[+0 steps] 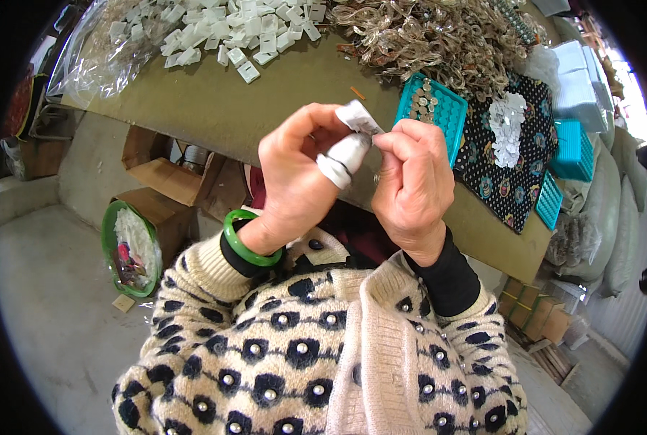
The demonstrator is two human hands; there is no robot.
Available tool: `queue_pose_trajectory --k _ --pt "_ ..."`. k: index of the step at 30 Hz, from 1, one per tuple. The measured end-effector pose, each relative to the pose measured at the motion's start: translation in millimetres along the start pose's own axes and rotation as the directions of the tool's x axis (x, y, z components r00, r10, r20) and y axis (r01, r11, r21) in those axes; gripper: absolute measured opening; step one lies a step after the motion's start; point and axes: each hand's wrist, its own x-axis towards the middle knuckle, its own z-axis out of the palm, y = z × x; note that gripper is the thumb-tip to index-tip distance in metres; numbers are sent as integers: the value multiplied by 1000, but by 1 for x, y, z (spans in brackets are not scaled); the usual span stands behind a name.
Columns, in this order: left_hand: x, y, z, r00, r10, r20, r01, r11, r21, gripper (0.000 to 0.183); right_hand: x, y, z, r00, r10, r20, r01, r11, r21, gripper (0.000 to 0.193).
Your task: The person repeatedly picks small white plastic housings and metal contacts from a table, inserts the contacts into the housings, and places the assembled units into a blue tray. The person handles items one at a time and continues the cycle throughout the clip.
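Note:
My left hand (291,167) is closed around a small white square piece (356,117), which sticks up from the fingertips. White wrapping (347,158) with a thin dark band covers one or more of its digits. Close against it, my right hand (414,185) pinches with thumb and forefinger at the lower edge of the piece; what lies in that pinch is too small to make out. Both hands are raised over the near edge of the table (265,98). Just beyond the right hand lies a teal tray (452,119) with several small round metallic discs (425,101).
White square plastic pieces (247,32) are heaped at the back, beside clear plastic film (102,54) and a tangle of shiny brownish strands (425,43). Silvery flat pieces (508,123) lie on a dark patterned cloth (494,188). A green basket (110,246) and cardboard boxes (168,181) stand left.

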Motion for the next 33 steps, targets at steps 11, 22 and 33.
queue_pose_trajectory --k 11,22,33 --pt "3 7 -25 879 -390 274 477 707 -523 29 -1 -15 4 852 479 211 -518 713 473 13" --pt "0 15 -16 953 -221 205 294 830 -474 44 -2 -22 1 588 617 523 -718 102 688 13" --pt "-6 1 -26 859 -323 398 486 758 -435 41 -19 59 -56 949 190 253 -93 932 -350 18"
